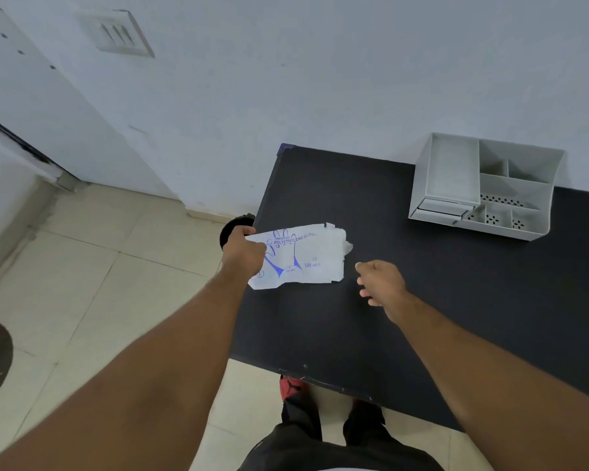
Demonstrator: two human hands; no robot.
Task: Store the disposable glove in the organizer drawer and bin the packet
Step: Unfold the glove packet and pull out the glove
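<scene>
Left hand [247, 253] clamped on left edge of glove packet [303, 256], held over near-left part of black tabletop [456, 300]. Right hand [383, 283] just right of packet, not touching, fingers loosely curled, holding nothing. Grey organizer [483, 188] far right.

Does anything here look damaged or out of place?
The glove packet in the left hand looks crumpled, its right edge ragged as if torn open. The grey organizer sits squarely on the table.
</scene>
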